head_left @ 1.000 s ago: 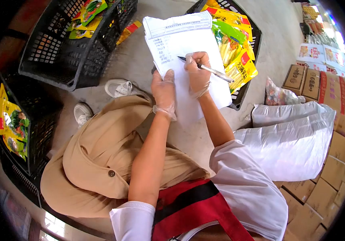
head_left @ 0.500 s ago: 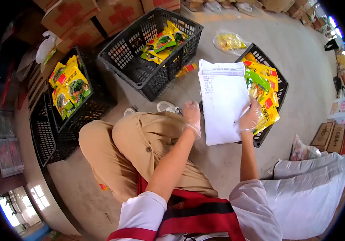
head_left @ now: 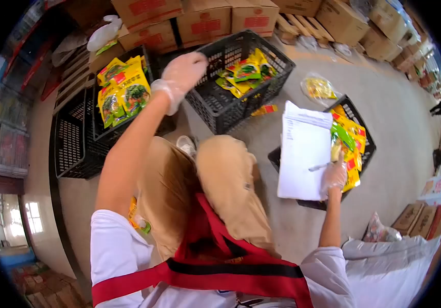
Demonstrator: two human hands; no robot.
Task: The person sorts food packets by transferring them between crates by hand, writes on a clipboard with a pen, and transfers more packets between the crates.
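My left hand (head_left: 183,73), in a clear glove, reaches over the near left corner of a black crate (head_left: 215,110) with several yellow and green packets (head_left: 246,72) inside; its fingers are blurred. My right hand (head_left: 334,175), also gloved, has a pen (head_left: 318,167) in its grip at the right edge of a white paper pad (head_left: 303,154). Handwriting shows near the pad's top left. Under the pad stands another black crate (head_left: 368,146) holding yellow packets (head_left: 353,167) and a green one.
Yellow packets (head_left: 123,95) fill a crate at the left, beside a lower black crate (head_left: 69,138). Cardboard boxes (head_left: 205,25) line the back. A clear bag (head_left: 318,88) lies on the floor. Silvery wrapped bundles (head_left: 390,272) are at the lower right.
My left hand has left the pad and moved up and left to the crate. My right hand stays beside the pad with the pen. The view has shifted, showing more boxes at the back.
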